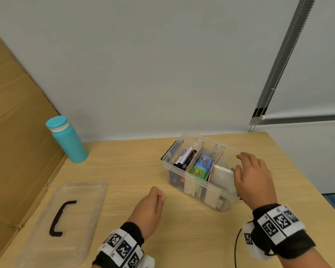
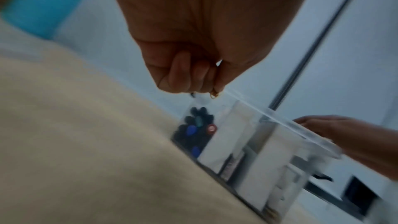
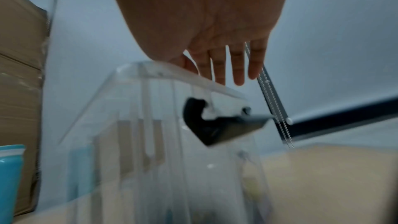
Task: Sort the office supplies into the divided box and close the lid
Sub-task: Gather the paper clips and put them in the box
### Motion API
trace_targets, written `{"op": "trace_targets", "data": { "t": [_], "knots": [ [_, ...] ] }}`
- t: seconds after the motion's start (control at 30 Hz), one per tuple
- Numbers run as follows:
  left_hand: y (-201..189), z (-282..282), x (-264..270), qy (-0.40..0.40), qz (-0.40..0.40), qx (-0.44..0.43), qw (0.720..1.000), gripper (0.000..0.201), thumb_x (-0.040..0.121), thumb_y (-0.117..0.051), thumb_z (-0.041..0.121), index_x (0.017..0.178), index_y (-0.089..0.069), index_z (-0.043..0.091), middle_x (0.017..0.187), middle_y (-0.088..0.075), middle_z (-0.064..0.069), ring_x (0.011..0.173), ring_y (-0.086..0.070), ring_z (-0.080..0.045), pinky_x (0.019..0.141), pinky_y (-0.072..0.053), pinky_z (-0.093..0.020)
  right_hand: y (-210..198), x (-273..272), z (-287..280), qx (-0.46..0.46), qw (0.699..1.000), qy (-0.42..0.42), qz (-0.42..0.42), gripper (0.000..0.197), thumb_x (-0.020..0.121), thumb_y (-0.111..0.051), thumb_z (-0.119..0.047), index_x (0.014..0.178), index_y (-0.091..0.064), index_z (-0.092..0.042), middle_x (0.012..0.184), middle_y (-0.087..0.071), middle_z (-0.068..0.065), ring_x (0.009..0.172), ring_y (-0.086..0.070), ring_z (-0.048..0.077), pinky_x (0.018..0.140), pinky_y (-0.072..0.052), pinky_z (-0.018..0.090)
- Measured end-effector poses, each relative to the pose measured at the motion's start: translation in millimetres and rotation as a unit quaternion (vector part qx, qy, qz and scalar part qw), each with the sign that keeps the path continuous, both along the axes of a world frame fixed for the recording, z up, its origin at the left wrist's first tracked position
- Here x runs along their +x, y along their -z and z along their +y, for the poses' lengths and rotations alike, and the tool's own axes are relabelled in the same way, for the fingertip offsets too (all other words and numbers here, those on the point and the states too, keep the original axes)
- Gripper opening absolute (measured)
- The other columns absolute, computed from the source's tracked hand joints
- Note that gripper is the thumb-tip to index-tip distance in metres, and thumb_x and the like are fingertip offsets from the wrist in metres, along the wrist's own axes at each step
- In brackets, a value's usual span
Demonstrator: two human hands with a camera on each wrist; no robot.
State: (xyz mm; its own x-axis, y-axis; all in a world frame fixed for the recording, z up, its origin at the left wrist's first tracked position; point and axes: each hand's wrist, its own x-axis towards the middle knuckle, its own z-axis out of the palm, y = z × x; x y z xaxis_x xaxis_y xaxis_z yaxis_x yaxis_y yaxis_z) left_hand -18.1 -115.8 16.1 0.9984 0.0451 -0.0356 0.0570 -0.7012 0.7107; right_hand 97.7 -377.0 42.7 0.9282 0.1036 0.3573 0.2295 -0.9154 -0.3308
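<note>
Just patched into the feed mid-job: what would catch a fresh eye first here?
The clear divided box at table centre-right, holding markers and a blue-green case, with the right hand spread over its right end. Its lid lies off, front-left. The left hand pinches something small.

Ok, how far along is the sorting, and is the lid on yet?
Mostly sorted: markers fill the divided box's left compartment, small colourful cases the middle. In hand: the left hand pinches small clips short of the box; the right hand rests open on its right end. Left: drop the clips in and fit the lid, which lies apart on the table.
</note>
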Motion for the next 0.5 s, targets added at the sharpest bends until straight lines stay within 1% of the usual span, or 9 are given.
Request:
{"op": "trace_targets", "data": {
  "t": [0.03,0.07,0.1,0.13,0.23,0.33,0.4,0.47,0.5],
  "knots": [
    [-11.1,-12.2,5.4,0.013,-0.008,0.022,1.000,0.014,0.100,-0.031,0.029,0.091,-0.040,0.023,0.066,-0.046,0.008,0.054,-0.039,-0.004,0.052,-0.033,-0.017,9.0,1.7,-4.8,0.008,0.998,0.009,0.059,0.047,0.098,-0.033,-0.027,0.141,-0.040,-0.010,0.150,-0.036,0.007,0.132,-0.039,0.025,0.104,-0.037,0.042],
    [-22.1,-25.6,11.9,0.027,-0.015,0.046,0.998,0.014,0.101,-0.030,0.030,0.091,-0.039,0.025,0.067,-0.047,0.007,0.054,-0.040,-0.004,0.051,-0.031,-0.016,15.5,3.0,-7.9,0.027,0.993,0.002,0.119,0.054,0.099,-0.030,-0.030,0.148,-0.026,-0.010,0.158,-0.018,0.003,0.141,-0.027,0.024,0.112,-0.029,0.042],
    [-33.1,-39.7,19.3,0.041,-0.024,0.074,0.996,0.014,0.101,-0.029,0.030,0.092,-0.039,0.025,0.069,-0.049,0.007,0.055,-0.041,-0.005,0.051,-0.030,-0.016,19.6,4.6,-9.3,0.045,0.986,-0.013,0.158,0.058,0.099,-0.028,-0.032,0.152,-0.015,-0.010,0.161,-0.004,0.000,0.145,-0.019,0.022,0.116,-0.024,0.040],
    [-42.6,-54.3,28.1,0.054,-0.033,0.106,0.992,0.013,0.101,-0.030,0.029,0.095,-0.039,0.023,0.073,-0.050,0.006,0.057,-0.042,-0.007,0.051,-0.030,-0.016,22.2,5.9,-9.4,0.056,0.983,-0.026,0.172,0.060,0.100,-0.026,-0.032,0.152,-0.007,-0.010,0.161,0.005,-0.002,0.146,-0.014,0.020,0.117,-0.021,0.037],
    [-64.0,-95.9,57.2,0.105,-0.063,0.222,0.967,0.010,0.100,-0.034,0.016,0.107,-0.041,0.013,0.091,-0.057,-0.005,0.069,-0.044,-0.018,0.061,-0.034,-0.026,23.8,5.5,-6.5,0.099,0.981,-0.046,0.161,0.060,0.101,-0.025,-0.028,0.152,-0.001,-0.009,0.160,0.014,-0.003,0.147,-0.008,0.015,0.114,-0.015,0.028],
    [-70.9,-128.3,82.4,0.177,-0.049,0.313,0.932,0.022,0.095,-0.035,0.004,0.116,-0.041,0.004,0.104,-0.059,-0.016,0.084,-0.056,-0.029,0.066,-0.042,-0.036,24.5,2.4,-5.2,0.137,0.977,-0.059,0.155,0.059,0.102,-0.025,-0.026,0.152,0.001,-0.009,0.159,0.018,-0.005,0.146,-0.007,0.010,0.108,-0.011,0.020],
    [-71.6,-144.6,99.1,0.219,0.009,0.358,0.908,0.028,0.095,-0.038,0.004,0.122,-0.042,-0.001,0.108,-0.061,-0.020,0.094,-0.060,-0.034,0.076,-0.048,-0.042,23.8,1.3,-5.4,0.157,0.973,-0.064,0.156,0.059,0.102,-0.025,-0.026,0.152,0.002,-0.010,0.159,0.019,-0.007,0.145,-0.012,0.010,0.107,-0.016,0.020],
    [-74.0,-158.6,117.1,0.256,0.079,0.385,0.883,0.028,0.095,-0.045,0.007,0.120,-0.050,-0.003,0.113,-0.062,-0.019,0.100,-0.061,-0.034,0.086,-0.048,-0.042,23.9,0.7,-6.0,0.163,0.971,-0.070,0.159,0.060,0.101,-0.026,-0.027,0.152,0.004,-0.012,0.158,0.020,-0.008,0.145,-0.014,0.011,0.110,-0.021,0.025],
    [-75.3,-163.4,125.3,0.273,0.103,0.394,0.872,0.026,0.094,-0.048,0.009,0.118,-0.054,-0.002,0.112,-0.062,-0.018,0.099,-0.061,-0.032,0.089,-0.048,-0.041,24.2,0.5,-6.5,0.164,0.970,-0.073,0.161,0.061,0.101,-0.027,-0.027,0.152,0.005,-0.013,0.158,0.021,-0.008,0.145,-0.014,0.012,0.112,-0.023,0.029]
  ]
}}
